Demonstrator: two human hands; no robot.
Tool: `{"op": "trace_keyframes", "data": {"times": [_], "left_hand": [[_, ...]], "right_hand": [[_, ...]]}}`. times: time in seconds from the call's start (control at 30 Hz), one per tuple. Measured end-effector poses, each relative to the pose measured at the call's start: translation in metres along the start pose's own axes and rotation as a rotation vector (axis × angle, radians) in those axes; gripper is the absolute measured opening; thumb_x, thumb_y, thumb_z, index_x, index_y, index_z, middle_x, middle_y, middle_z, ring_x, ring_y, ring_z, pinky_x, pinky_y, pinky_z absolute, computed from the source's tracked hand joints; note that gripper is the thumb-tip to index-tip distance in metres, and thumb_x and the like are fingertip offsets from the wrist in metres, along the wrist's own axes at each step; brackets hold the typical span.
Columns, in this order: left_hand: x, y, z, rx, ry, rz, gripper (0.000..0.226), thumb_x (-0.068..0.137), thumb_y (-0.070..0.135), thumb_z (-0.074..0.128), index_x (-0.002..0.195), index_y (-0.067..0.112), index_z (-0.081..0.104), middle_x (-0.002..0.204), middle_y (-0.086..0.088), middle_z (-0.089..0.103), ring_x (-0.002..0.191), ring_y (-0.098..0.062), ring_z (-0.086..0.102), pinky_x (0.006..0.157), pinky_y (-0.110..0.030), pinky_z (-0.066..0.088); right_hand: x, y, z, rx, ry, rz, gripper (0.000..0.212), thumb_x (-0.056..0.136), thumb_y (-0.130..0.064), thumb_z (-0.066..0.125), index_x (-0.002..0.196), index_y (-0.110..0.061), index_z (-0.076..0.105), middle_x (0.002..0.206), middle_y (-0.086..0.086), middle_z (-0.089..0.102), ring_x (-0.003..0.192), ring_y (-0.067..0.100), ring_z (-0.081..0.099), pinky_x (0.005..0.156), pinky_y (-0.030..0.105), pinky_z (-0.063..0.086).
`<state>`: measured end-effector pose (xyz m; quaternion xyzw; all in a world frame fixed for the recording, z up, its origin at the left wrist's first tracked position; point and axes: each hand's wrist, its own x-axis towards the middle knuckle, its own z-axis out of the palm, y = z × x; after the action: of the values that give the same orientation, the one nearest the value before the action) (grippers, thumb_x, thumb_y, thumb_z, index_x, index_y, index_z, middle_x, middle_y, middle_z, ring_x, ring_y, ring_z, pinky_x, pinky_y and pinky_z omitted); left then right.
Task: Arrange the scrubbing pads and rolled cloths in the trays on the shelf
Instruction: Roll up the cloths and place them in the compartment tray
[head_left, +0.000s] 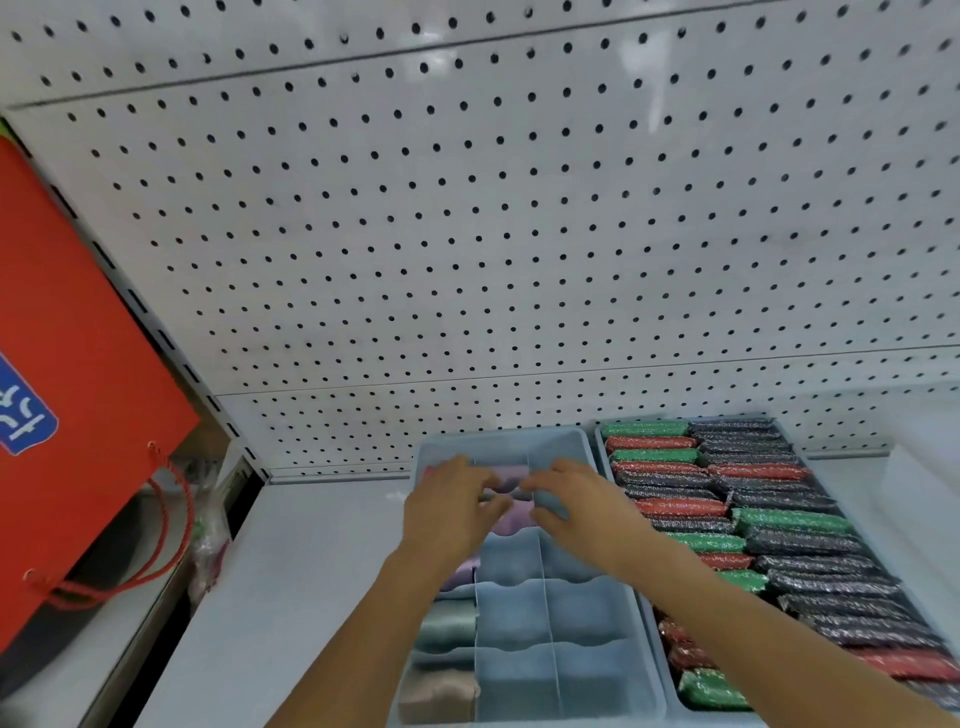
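Two hands meet over the divided tray (519, 613): the left hand (449, 506) and right hand (576, 501) each curl fingers on a lilac rolled cloth (506, 522) in a middle compartment, though the blurred frame leaves the exact grip unclear. More rolled cloths (449, 623) fill the tray's left column. Just beside it, a second tray (600, 441) holds rows of glittery scrubbing pads (779, 540). Both trays sit on the white shelf (311, 561), a pegboard (467, 234) behind them.

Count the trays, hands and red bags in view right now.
Trays: 2 (divided tray, pad tray)
Hands: 2 (left hand, right hand)
Red bag: 1
Total: 5
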<state>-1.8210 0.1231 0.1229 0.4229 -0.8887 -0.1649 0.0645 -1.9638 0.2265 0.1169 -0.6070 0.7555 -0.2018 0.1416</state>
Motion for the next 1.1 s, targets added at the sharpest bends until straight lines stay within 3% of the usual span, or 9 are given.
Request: {"op": "trace_keyframes", "data": {"times": [0.13, 0.2, 0.27, 0.37, 0.5, 0.6, 0.73, 0.9, 1.1], "left_hand": [[-0.029, 0.031, 0.0, -0.219, 0.121, 0.114, 0.029, 0.088, 0.049, 0.056, 0.112, 0.035, 0.064, 0.104, 0.012, 0.057, 0.103, -0.006, 0.053, 0.084, -0.02, 0.036], [-0.043, 0.056, 0.003, -0.37, 0.178, 0.134, 0.047, 0.083, 0.062, 0.048, 0.118, 0.033, 0.062, 0.11, 0.014, 0.058, 0.106, -0.003, 0.053, 0.093, -0.023, 0.04], [-0.054, 0.085, 0.007, -0.435, 0.224, 0.182, 0.056, 0.082, 0.07, 0.039, 0.12, 0.034, 0.06, 0.11, 0.018, 0.058, 0.106, 0.001, 0.053, 0.093, -0.023, 0.043], [-0.061, 0.135, 0.015, -0.469, 0.221, 0.261, 0.048, 0.09, 0.067, 0.038, 0.121, 0.036, 0.058, 0.109, 0.022, 0.058, 0.103, 0.007, 0.053, 0.086, -0.012, 0.041], [-0.059, 0.209, 0.036, -0.504, 0.128, 0.359, 0.044, 0.092, 0.065, 0.038, 0.125, 0.039, 0.054, 0.115, 0.022, 0.059, 0.104, 0.006, 0.055, 0.09, -0.022, 0.046], [-0.057, 0.271, 0.055, -0.478, 0.057, 0.45, 0.037, 0.096, 0.05, 0.045, 0.13, 0.037, 0.051, 0.121, 0.02, 0.056, 0.11, 0.004, 0.05, 0.095, -0.025, 0.044], [-0.046, 0.345, 0.087, -0.433, -0.047, 0.541, 0.041, 0.097, 0.042, 0.049, 0.135, 0.027, 0.049, 0.135, 0.01, 0.052, 0.127, -0.005, 0.042, 0.103, -0.021, 0.032], [-0.021, 0.388, 0.126, -0.143, -0.178, 0.529, 0.052, 0.098, 0.046, 0.043, 0.145, 0.023, 0.037, 0.155, 0.001, 0.03, 0.147, -0.013, 0.009, 0.12, -0.036, 0.007], [-0.011, 0.385, 0.146, -0.016, -0.199, 0.551, 0.058, 0.095, 0.05, 0.025, 0.145, 0.024, 0.036, 0.154, 0.005, 0.028, 0.148, -0.011, -0.004, 0.12, -0.041, 0.006]], "right_hand": [[-0.046, 0.014, -0.029, 0.121, 0.236, -0.069, 0.026, 0.092, -0.029, 0.059, 0.118, -0.028, 0.063, 0.111, -0.006, 0.058, 0.103, 0.014, 0.056, 0.083, 0.029, 0.048], [-0.071, 0.025, -0.045, 0.142, 0.333, -0.068, 0.027, 0.093, -0.037, 0.054, 0.118, -0.03, 0.062, 0.114, -0.011, 0.059, 0.104, 0.009, 0.057, 0.084, 0.028, 0.049], [-0.097, 0.037, -0.061, 0.151, 0.414, -0.068, 0.032, 0.093, -0.047, 0.046, 0.117, -0.033, 0.061, 0.113, -0.016, 0.06, 0.104, 0.004, 0.057, 0.084, 0.022, 0.049], [-0.136, 0.061, -0.09, 0.157, 0.51, -0.013, 0.038, 0.093, -0.056, 0.038, 0.117, -0.037, 0.061, 0.111, -0.023, 0.058, 0.101, -0.005, 0.054, 0.082, 0.005, 0.041], [-0.182, 0.111, -0.128, 0.164, 0.647, 0.056, 0.032, 0.093, -0.052, 0.041, 0.105, -0.034, 0.065, 0.099, -0.02, 0.062, 0.089, -0.003, 0.058, 0.072, 0.019, 0.049], [-0.207, 0.164, -0.151, 0.136, 0.704, 0.16, 0.017, 0.093, -0.038, 0.053, 0.097, -0.031, 0.068, 0.09, -0.015, 0.065, 0.079, 0.002, 0.061, 0.067, 0.025, 0.051], [-0.229, 0.244, -0.174, 0.066, 0.564, 0.405, 0.009, 0.089, -0.025, 0.062, 0.088, -0.025, 0.071, 0.082, -0.01, 0.067, 0.075, 0.012, 0.062, 0.071, 0.035, 0.052], [-0.229, 0.313, -0.203, -0.179, 0.055, 0.667, 0.02, 0.092, -0.032, 0.052, 0.093, -0.018, 0.066, 0.087, 0.0, 0.064, 0.08, 0.021, 0.059, 0.073, 0.033, 0.05], [-0.196, 0.358, -0.192, -0.533, -0.061, 0.65, 0.023, 0.085, -0.025, 0.056, 0.105, -0.017, 0.066, 0.103, 0.001, 0.062, 0.107, 0.019, 0.058, 0.079, 0.024, 0.045]]}}
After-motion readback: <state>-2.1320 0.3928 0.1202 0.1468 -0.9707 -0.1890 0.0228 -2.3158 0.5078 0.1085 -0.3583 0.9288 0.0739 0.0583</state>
